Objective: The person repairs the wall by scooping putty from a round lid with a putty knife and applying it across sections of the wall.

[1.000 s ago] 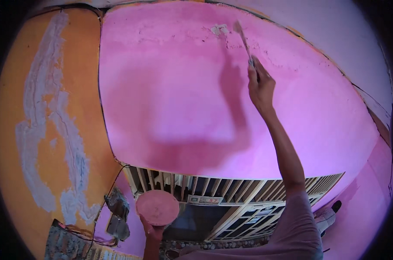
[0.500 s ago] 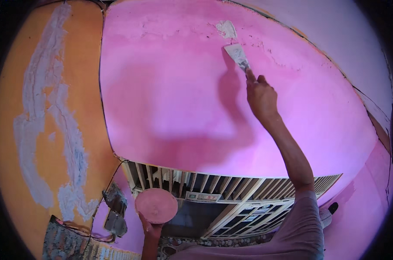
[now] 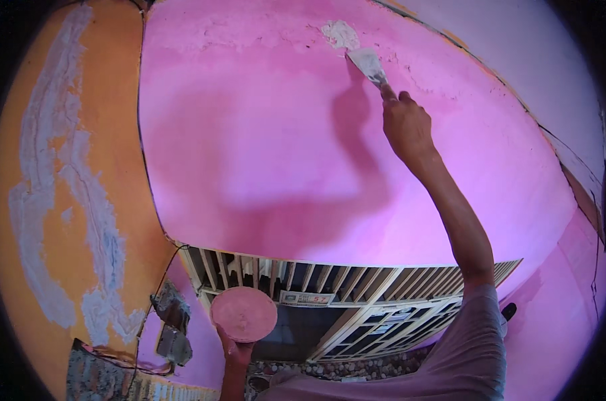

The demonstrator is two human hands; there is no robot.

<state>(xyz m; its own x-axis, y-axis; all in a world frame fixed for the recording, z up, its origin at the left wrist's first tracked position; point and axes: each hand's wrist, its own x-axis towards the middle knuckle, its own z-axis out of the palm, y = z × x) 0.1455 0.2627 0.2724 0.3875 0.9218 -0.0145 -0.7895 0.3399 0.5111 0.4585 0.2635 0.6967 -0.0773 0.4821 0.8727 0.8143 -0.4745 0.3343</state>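
Observation:
My right hand point(image 3: 407, 123) is raised high on the pink wall point(image 3: 283, 154), closed round the handle of a putty knife point(image 3: 368, 65). The knife's wide blade is smeared with pale filler and sits at the lower right edge of a whitish filler patch point(image 3: 339, 35). Whether the blade presses on the wall, I cannot tell. Low down, my left hand point(image 3: 235, 344) holds up a round, flat pink disc-like thing point(image 3: 244, 314), perhaps a lid or a shallow dish. Most of the left fingers are hidden behind it.
Rough, flaked spots run along the wall's top. An orange wall point(image 3: 69, 234) with long grey filler streaks stands at left. Below are a slatted vent point(image 3: 316, 277), a small plate point(image 3: 307, 299), a barred window point(image 3: 383, 327) and a broken-out wall hole point(image 3: 172, 324) with a hanging cable.
The filler patch has grown wider toward its lower right. My right hand has shifted the putty knife slightly relative to it, while the whole view has swung a little. The left hand still holds the disc.

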